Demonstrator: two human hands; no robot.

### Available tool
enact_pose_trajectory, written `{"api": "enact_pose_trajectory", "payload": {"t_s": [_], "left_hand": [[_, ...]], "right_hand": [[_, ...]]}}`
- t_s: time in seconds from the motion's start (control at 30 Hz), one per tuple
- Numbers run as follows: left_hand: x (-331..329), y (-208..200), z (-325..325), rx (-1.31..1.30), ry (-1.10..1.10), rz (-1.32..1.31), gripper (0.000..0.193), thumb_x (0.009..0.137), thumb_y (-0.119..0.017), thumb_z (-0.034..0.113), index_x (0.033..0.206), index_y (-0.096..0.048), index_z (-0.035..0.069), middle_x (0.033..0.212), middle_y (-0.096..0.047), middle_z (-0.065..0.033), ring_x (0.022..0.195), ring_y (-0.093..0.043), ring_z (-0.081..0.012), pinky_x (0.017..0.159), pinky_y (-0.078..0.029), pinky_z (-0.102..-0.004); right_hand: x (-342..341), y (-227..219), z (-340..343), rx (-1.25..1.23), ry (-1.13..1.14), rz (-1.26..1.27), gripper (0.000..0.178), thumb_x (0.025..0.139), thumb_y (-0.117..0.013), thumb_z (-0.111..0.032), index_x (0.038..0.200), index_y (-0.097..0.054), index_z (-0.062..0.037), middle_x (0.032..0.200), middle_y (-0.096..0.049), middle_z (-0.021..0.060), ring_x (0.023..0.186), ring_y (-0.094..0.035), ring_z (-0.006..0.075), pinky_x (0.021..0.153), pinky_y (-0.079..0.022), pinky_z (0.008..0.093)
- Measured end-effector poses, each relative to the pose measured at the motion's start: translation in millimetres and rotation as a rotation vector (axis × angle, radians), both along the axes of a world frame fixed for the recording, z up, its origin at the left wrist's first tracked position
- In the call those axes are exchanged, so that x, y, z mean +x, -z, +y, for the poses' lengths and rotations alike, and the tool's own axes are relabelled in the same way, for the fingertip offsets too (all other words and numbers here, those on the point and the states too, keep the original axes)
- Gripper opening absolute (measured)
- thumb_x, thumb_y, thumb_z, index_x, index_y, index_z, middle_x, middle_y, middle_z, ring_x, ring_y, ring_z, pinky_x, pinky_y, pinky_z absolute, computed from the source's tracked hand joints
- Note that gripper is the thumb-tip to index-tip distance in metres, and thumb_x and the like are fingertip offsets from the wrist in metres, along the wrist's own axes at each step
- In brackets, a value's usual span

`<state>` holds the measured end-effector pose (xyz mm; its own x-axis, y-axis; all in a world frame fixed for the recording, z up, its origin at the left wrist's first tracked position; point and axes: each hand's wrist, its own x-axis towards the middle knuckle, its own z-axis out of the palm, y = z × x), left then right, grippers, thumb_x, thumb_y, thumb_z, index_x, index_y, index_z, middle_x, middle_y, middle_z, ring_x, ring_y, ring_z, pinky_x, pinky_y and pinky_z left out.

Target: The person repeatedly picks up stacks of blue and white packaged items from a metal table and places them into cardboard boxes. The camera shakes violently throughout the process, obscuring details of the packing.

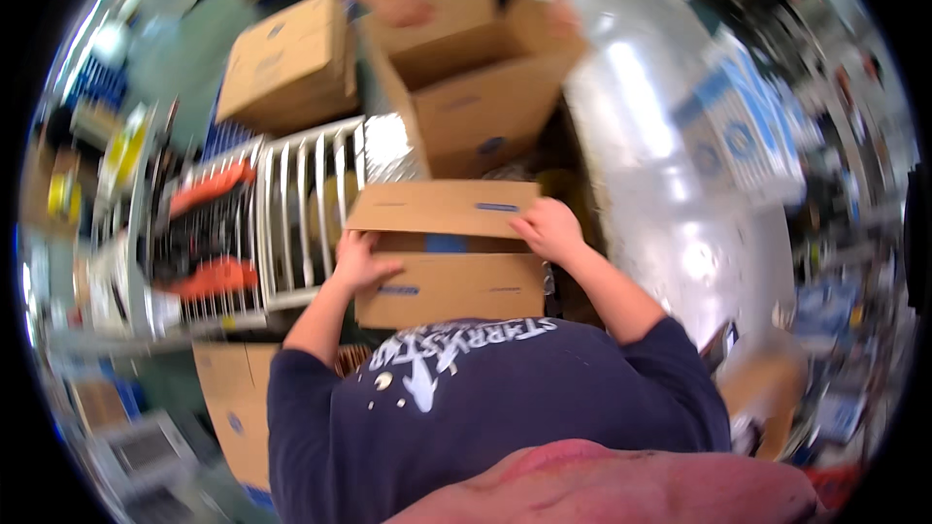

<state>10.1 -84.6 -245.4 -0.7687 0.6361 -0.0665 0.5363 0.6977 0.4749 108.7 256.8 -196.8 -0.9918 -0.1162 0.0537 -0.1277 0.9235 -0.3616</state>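
Metal surface [631, 204] right of the fingers [525, 227]; left hand [357, 260] grips box [451, 299] edge, right hand [555, 231] pinches flap [427, 202], I'd press evenly.

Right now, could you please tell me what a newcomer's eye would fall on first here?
Probably the carton at the centre, its flaps parted by a gap, with the left hand and right hand at either side. Then the shiny metal surface to the right and two orange parts at left. Beyond the carton, a co-worker's hands are at a larger open box.
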Motion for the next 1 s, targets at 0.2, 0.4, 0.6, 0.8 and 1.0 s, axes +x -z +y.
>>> {"api": "enact_pose_trajectory", "payload": {"t_s": [0.2,0.4,0.6,0.8,1.0], "left_hand": [[-51.0,54.1,-5.4,0.762,-0.326,-0.670,0.048,0.090,-0.050,0.023,0.132,-0.038,0.002,0.129,-0.046,-0.0121,0.119,-0.043,-0.0203,0.098,-0.035,-0.0308],[-162.4,39.3,-76.6,0.428,-0.248,-0.548,0.047,0.085,-0.056,0.039,0.125,-0.051,0.013,0.117,-0.057,-0.0171,0.107,-0.055,-0.0300,0.091,-0.042,-0.0367],[-199.8,10.1,-203.9,-0.233,-0.404,0.305,0.061,0.084,-0.048,0.051,0.136,-0.038,0.021,0.145,-0.026,-0.0108,0.136,-0.018,-0.0297,0.107,-0.015,-0.0542],[-213.2,13.9,-317.2,-0.254,-0.511,0.280,0.075,0.082,-0.046,0.058,0.137,-0.033,0.009,0.145,-0.025,-0.0144,0.136,-0.017,-0.0290,0.110,-0.011,-0.0493],[-255.5,24.3,-359.5,-0.229,-0.546,0.334,0.067,0.083,-0.044,0.057,0.134,-0.039,0.013,0.142,-0.032,-0.0120,0.134,-0.023,-0.0284,0.110,-0.014,-0.0479]], "right_hand": [[25.2,86.9,-22.8,-0.594,0.492,0.132,0.062,0.084,-0.059,-0.019,0.137,-0.029,-0.0061,0.136,-0.036,0.0181,0.119,-0.043,0.0299,0.100,-0.034,0.0385],[-21.9,95.9,-154.1,-1.081,0.739,0.065,0.065,0.091,-0.052,-0.015,0.141,-0.012,-0.0025,0.138,-0.033,0.0157,0.121,-0.038,0.0239,0.101,-0.032,0.0341],[-179.9,102.5,-310.6,-1.260,0.540,-0.022,0.067,0.090,-0.052,-0.010,0.140,-0.009,-0.0025,0.137,-0.031,0.0174,0.123,-0.036,0.0242,0.102,-0.030,0.0344],[-300.1,103.4,-462.4,-1.107,0.312,-0.123,0.065,0.089,-0.052,-0.009,0.139,-0.010,0.0005,0.132,-0.036,0.0189,0.118,-0.041,0.0251,0.099,-0.034,0.0335],[-356.0,119.1,-503.9,-1.104,0.162,-0.095,0.066,0.087,-0.053,-0.006,0.138,-0.012,0.0012,0.128,-0.040,0.0197,0.115,-0.045,0.0255,0.097,-0.036,0.0337]]}}
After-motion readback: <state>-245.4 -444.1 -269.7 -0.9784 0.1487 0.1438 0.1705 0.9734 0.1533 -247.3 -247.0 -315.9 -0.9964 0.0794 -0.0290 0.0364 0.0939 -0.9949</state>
